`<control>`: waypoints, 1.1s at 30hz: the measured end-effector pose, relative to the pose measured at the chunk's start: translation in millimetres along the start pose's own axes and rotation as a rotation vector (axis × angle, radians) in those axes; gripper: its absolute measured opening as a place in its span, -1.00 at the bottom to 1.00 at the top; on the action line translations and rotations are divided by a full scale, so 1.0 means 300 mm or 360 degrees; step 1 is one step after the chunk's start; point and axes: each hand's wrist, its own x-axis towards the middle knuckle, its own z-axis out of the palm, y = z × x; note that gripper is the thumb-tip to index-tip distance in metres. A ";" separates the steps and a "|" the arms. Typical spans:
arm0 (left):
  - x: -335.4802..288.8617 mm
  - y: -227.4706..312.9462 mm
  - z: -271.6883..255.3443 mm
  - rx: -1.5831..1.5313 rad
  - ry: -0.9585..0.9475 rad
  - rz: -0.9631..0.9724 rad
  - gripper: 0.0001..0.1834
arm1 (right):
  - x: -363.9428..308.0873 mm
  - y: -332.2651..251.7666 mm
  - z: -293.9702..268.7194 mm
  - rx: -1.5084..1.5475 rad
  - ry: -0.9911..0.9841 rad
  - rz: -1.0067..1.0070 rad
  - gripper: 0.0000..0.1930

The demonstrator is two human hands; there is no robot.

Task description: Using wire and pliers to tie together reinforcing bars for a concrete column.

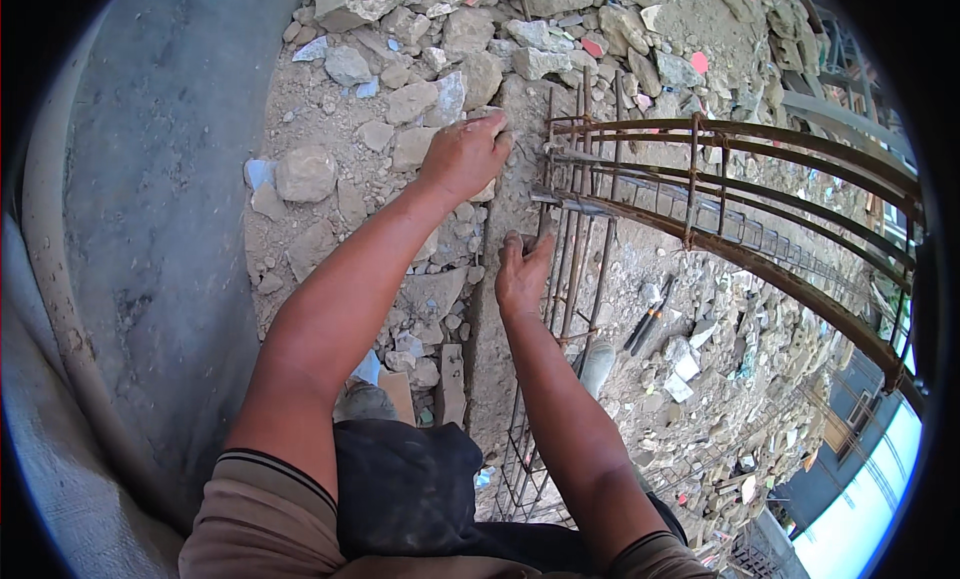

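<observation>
My left hand (pixel 465 157) is closed, its fingers curled in at the near side of a rebar cage's end. Whatever it may pinch is too small to make out. Lower down, my right hand (pixel 525 277) reaches up beside the upright bars, thumb and fingers apart, and I see nothing held in it. Rusty steel bars tied with stirrups form the long rebar cage (pixel 690 194), which runs off to the right. Its end meets several upright rebars (pixel 575 269) close to my right hand. A concrete ledge (pixel 490 359) passes beneath both hands.
Pliers (pixel 650 317) with dark and orange handles lie on the rubble to the right. Broken stones (pixel 410 99) and tile pieces cover the ground ahead. A grey slab (pixel 180 179) runs along the left. Another thin cage (pixel 525 459) lies near my legs.
</observation>
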 end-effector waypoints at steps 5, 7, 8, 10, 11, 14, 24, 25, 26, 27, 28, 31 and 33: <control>-0.034 -0.011 -0.196 0.0344 -0.0426 0.0477 -0.69 | -0.061 -0.188 -0.038 -0.0557 -0.0080 -0.1081 -0.50; -0.022 0.097 -0.294 0.0341 -0.0620 0.0314 -0.70 | -0.043 -0.270 -0.033 -0.0637 0.0048 -0.1073 -0.55; -0.017 0.142 -0.317 0.0320 -0.0818 0.0142 -0.70 | -0.037 -0.289 -0.050 -0.0738 0.0167 -0.1056 -0.59; -0.015 0.135 -0.321 0.0276 -0.0695 0.0188 -0.73 | -0.031 -0.286 -0.066 -0.0731 -0.0136 -0.0927 -0.69; -0.014 0.133 -0.317 0.0224 -0.0565 0.0218 -0.75 | -0.035 -0.285 -0.072 -0.0672 -0.0172 -0.0705 -0.73; -0.004 0.156 -0.285 0.0268 -0.0816 0.0029 -0.74 | -0.056 -0.256 -0.034 -0.0462 -0.0265 -0.0506 -0.79; 0.032 0.042 -0.325 -0.0002 -0.0759 -0.0149 -0.72 | -0.055 -0.364 0.040 0.0842 -0.0405 0.0617 -0.78; 0.054 -0.080 -0.330 0.0046 -0.0785 -0.0230 -0.70 | -0.046 -0.367 0.058 0.0866 -0.0448 0.0572 -0.79; 0.029 -0.086 -0.311 0.0032 -0.0799 -0.0259 -0.70 | -0.021 -0.336 0.049 0.0865 -0.0464 0.0541 -0.79; 0.020 -0.063 -0.284 0.0185 -0.0772 -0.0136 -0.69 | 0.037 -0.269 0.040 0.0873 -0.0427 0.0542 -0.78; -0.001 -0.060 -0.270 0.0354 -0.0751 -0.0034 -0.67 | 0.062 -0.238 0.043 0.0714 -0.0388 0.0470 -0.79; 0.001 -0.071 -0.229 0.0210 -0.1188 0.0095 -0.67 | 0.095 -0.131 0.063 0.0394 -0.0273 0.0257 -0.78; -0.009 -0.043 -0.182 0.0306 -0.1089 0.0095 -0.68 | 0.081 -0.082 0.086 0.0241 -0.0194 0.0105 -0.77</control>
